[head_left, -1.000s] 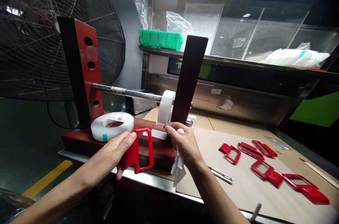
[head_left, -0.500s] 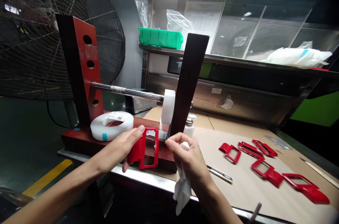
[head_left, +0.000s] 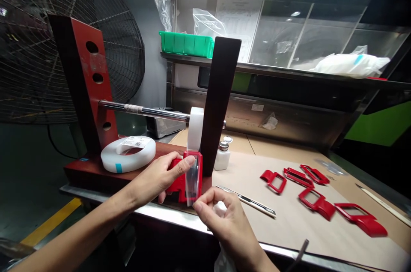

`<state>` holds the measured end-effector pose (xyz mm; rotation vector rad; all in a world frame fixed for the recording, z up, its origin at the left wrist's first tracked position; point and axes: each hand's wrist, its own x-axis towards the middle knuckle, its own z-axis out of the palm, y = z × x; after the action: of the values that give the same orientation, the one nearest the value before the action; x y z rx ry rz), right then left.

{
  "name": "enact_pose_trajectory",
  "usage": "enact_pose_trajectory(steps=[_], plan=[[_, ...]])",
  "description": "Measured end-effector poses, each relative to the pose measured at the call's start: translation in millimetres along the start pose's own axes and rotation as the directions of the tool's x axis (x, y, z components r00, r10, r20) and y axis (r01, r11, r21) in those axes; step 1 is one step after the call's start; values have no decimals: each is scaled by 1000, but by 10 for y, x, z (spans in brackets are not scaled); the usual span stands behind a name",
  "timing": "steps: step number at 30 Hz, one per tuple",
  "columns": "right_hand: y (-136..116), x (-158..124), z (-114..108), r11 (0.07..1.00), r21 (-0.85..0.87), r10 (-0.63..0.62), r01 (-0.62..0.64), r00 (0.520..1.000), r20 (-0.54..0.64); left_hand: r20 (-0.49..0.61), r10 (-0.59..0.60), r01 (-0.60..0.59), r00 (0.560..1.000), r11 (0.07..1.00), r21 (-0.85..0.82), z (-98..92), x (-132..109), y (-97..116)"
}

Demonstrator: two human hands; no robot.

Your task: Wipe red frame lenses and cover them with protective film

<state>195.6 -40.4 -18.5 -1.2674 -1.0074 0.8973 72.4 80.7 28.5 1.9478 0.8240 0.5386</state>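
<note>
My left hand [head_left: 152,177] grips a red plastic frame [head_left: 189,180], standing it on edge, with a clear film [head_left: 193,180] across its window. My right hand [head_left: 224,225] is closed around a crumpled white wipe [head_left: 220,208], just below and in front of the frame, and a tail of the wipe hangs under the hand. Behind the frame, a white tape roll [head_left: 195,128] sits on a steel rod [head_left: 144,111]. A second white roll [head_left: 128,154] with a printed label lies flat on the red wooden base [head_left: 85,175].
Several red frames lie on a cardboard sheet [head_left: 289,225] at right, beside a utility knife [head_left: 247,201]. A small bottle [head_left: 222,156] stands by the dark upright [head_left: 220,100]. A wire fan [head_left: 64,49] fills the left; a green bin [head_left: 186,45] sits on a steel shelf.
My left hand has turned the red frame upright and edge-on, showing the film. My right hand has dropped toward the front, with the wipe bunched tighter. The view has shifted slightly.
</note>
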Motion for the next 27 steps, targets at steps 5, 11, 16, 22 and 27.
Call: enact_pose_trajectory(steps=[5,11,16,22,27], plan=[[19,-7,-28,999,-33,-7,7,1000,0,10,32,-32,999,998,60,-1,15,-40],[57,5,-42,999,-49,-8,9,1000,11,-1,36,-35,999,997,69,8,26,-62],[75,9,-40,999,-51,-11,11,1000,10,-9,40,-40,999,998,47,16,-6,-46],[90,13,-42,998,-55,-6,6,1000,15,5,42,-42,999,999,18,10,-30,-42],[88,11,-44,998,-58,-6,6,1000,15,9,43,-43,999,999,3,3,-42,-54]])
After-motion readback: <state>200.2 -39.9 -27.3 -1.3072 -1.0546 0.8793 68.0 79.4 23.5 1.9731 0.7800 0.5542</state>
